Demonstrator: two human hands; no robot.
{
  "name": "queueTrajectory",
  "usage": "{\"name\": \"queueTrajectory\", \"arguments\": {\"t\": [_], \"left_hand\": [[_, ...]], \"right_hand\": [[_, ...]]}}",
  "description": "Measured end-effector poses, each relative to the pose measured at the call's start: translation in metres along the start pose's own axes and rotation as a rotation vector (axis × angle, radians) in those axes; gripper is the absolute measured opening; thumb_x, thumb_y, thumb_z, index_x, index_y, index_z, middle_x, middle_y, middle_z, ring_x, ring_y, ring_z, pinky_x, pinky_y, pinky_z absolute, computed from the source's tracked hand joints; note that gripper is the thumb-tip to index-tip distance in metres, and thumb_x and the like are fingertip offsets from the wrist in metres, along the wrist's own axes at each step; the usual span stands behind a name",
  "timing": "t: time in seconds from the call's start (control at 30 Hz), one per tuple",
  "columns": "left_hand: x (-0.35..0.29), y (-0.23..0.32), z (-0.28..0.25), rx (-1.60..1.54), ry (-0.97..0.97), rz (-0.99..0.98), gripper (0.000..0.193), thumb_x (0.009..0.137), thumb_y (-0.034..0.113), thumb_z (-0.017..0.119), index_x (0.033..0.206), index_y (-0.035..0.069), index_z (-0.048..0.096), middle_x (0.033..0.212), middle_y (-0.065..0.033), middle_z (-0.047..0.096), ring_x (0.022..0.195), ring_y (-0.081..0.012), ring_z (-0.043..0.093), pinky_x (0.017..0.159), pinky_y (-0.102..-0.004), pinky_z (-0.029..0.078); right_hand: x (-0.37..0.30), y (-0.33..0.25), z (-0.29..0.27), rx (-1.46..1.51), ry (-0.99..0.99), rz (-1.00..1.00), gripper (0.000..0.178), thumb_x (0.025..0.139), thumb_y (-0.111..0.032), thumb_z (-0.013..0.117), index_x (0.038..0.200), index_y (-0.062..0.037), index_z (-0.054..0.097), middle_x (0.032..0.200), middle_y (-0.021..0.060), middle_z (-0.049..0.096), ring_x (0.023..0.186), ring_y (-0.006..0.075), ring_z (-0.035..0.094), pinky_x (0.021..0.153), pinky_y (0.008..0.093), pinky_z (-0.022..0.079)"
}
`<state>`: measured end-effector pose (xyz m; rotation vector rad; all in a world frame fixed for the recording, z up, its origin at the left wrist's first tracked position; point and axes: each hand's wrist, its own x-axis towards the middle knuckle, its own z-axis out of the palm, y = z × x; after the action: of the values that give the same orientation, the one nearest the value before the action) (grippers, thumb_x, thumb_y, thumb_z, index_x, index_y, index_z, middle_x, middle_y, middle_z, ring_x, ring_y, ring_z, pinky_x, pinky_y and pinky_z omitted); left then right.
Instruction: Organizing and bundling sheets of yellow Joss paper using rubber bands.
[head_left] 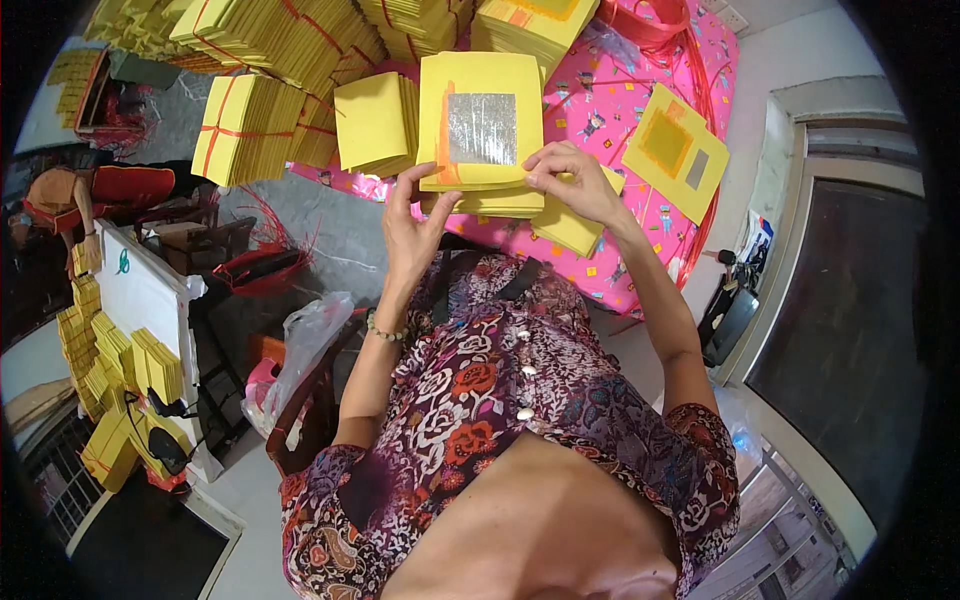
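In front of me is a yellow sheet of joss paper (480,75) with a silver foil square and an orange stripe, on top of a small stack of yellow sheets (495,208). My right hand (578,182) pinches the near right corner of the top sheet between thumb and fingers. At the near left corner is my left hand (412,225), its thumb and forefinger apart and the fingertips at the paper's edge. Another yellow pile (572,225) lies under my right wrist. Left of the sheet leans a thick folded bundle of yellow paper (375,122).
A pink patterned cloth (590,120) covers the table. Bundles tied with red strips (255,130) fill its far left. To the right lie loose yellow sheets (675,150); red plastic strips (650,30) hang behind. Another person (70,200) bends over a white table (150,290) with yellow stacks.
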<state>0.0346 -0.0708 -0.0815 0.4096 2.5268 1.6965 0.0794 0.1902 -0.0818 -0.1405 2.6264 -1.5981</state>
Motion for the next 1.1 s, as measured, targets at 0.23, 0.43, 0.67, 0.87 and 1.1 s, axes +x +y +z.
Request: {"name": "queueTrajectory", "arguments": {"t": [0.23,0.43,0.67,0.87,1.1], "left_hand": [[-0.001,0.001,0.002,0.038,-0.011,0.038,0.037,0.079,0.013,0.074,0.112,0.003,0.059,0.099,-0.0041,0.064,0.077,-0.0123,0.059,0.070,-0.0263,0.049],[0.000,0.004,0.001,0.049,-0.003,0.027,0.037,0.079,0.013,0.074,0.111,0.003,0.059,0.095,-0.0044,0.065,0.076,-0.0124,0.060,0.070,-0.0271,0.049],[-0.001,0.005,0.001,0.079,-0.004,0.040,0.037,0.079,0.014,0.075,0.111,0.003,0.059,0.094,-0.0044,0.065,0.076,-0.0126,0.060,0.070,-0.0269,0.049],[-0.002,0.002,0.003,0.087,-0.013,0.019,0.039,0.078,0.014,0.075,0.112,0.003,0.060,0.092,-0.0047,0.066,0.076,-0.0126,0.060,0.070,-0.0271,0.049],[-0.002,0.006,0.005,-0.008,0.028,-0.013,0.047,0.078,0.015,0.075,0.119,0.005,0.056,0.087,-0.0083,0.063,0.077,-0.0160,0.060,0.070,-0.0297,0.050]], "right_hand": [[-0.004,-0.013,-0.002,-0.161,0.016,-0.104,0.019,0.082,-0.024,0.069,0.087,-0.0055,0.068,0.097,0.0058,0.064,0.097,0.0220,0.056,0.088,0.0345,0.043],[0.000,-0.055,0.006,-0.465,0.051,-0.207,0.029,0.078,-0.030,0.071,0.094,-0.0059,0.067,0.093,0.0077,0.063,0.095,0.0256,0.057,0.084,0.0362,0.045],[0.017,-0.041,0.027,-0.299,-0.029,-0.220,0.031,0.077,-0.030,0.073,0.093,-0.0045,0.066,0.089,0.0080,0.062,0.086,0.0259,0.062,0.074,0.0348,0.049],[0.020,-0.032,0.032,-0.275,-0.015,-0.207,0.022,0.078,-0.024,0.073,0.089,-0.0065,0.068,0.088,0.0064,0.063,0.081,0.0224,0.063,0.071,0.0326,0.050],[0.019,-0.027,0.031,-0.030,-0.036,-0.047,0.015,0.081,-0.021,0.071,0.087,-0.0068,0.071,0.089,0.0033,0.064,0.081,0.0140,0.062,0.070,0.0275,0.049]]}}
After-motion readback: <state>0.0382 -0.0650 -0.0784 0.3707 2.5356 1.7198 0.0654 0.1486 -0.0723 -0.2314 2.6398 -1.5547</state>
